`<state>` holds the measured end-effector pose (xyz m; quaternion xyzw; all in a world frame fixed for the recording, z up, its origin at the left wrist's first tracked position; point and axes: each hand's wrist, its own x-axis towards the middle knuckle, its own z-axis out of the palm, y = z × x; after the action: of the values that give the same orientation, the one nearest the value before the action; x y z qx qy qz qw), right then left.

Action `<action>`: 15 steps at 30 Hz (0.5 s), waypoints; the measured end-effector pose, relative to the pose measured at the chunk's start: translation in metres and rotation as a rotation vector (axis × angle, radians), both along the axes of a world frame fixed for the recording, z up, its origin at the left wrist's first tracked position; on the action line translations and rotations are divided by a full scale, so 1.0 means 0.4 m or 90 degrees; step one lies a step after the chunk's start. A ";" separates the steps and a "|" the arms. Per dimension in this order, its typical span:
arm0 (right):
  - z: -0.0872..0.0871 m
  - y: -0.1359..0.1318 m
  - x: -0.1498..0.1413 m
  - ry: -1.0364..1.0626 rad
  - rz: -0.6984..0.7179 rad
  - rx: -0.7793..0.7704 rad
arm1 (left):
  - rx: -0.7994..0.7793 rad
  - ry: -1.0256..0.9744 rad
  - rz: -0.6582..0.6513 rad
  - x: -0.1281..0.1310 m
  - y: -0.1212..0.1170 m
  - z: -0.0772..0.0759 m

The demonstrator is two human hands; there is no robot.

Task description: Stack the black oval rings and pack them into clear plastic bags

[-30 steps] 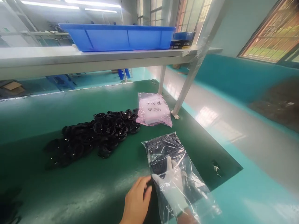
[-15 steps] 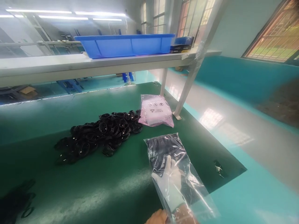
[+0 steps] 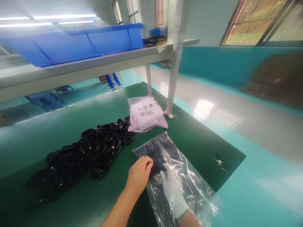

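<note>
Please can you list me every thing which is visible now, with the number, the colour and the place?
coils: many, uncountable, black, piled left of centre
clear bag: one, transparent, black coils inside, front centre
pink bag: one, printed, beyond the clear bag
scrap: one, dark and silvery, right on the table
table: one, green, under these
shelf: one, whitish, above the table
tub: one, blue, on the shelf
box: one, black and yellow, right of the tub
small bin: one, blue, above the box
stools: at least two, blue, background
windows: several, back and right
lights: several, white, upper left
left hand: one, bare, over the clear bag's left side
right hand: one, white-gloved, apparently inside the clear bag
</note>
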<state>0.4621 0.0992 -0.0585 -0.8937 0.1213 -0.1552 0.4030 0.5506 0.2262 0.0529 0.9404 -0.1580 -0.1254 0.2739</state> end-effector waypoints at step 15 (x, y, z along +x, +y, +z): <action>-0.054 -0.008 0.109 0.006 0.007 -0.057 | -0.017 -0.027 -0.037 0.171 -0.119 -0.122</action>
<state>0.5055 0.0960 -0.0802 -0.9122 0.1114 -0.1537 0.3631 0.6189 0.1786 0.0042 0.9342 -0.1925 -0.1110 0.2792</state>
